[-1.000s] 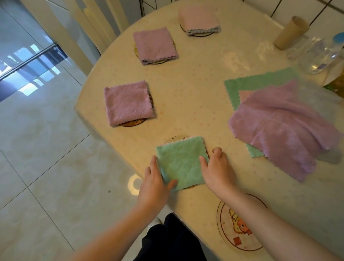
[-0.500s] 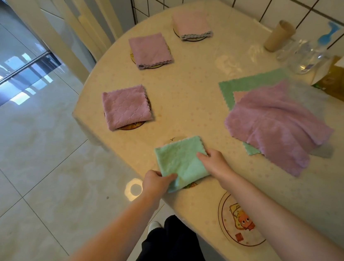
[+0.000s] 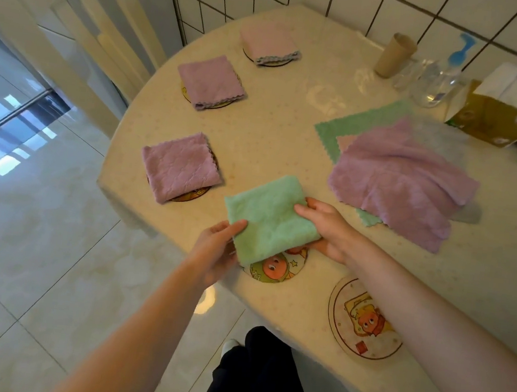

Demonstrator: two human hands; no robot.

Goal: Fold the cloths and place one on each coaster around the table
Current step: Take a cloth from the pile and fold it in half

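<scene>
A folded green cloth [image 3: 272,217] is held just above a cartoon coaster [image 3: 274,268] at the table's near edge. My left hand [image 3: 216,249] pinches its near left corner, and my right hand [image 3: 324,228] grips its right side with fingers under it. Three folded purple cloths [image 3: 179,166] [image 3: 211,81] [image 3: 269,42] each lie on a coaster along the left rim. A bare coaster [image 3: 365,326] lies to the right of the green cloth. A pile of unfolded cloths, purple [image 3: 395,183] on top of green [image 3: 353,126], sits mid-table.
At the back of the round table [image 3: 290,134] stand a cardboard tube [image 3: 395,54], a clear spray bottle [image 3: 440,81] and a tissue box [image 3: 492,113]. A tiled wall runs behind. A pale chair [image 3: 85,31] stands left, over glossy floor tiles.
The green cloth has been lifted and shifted back off the coaster, so the coaster's cartoon face now shows. Both hands went from pressing on it to gripping its edges.
</scene>
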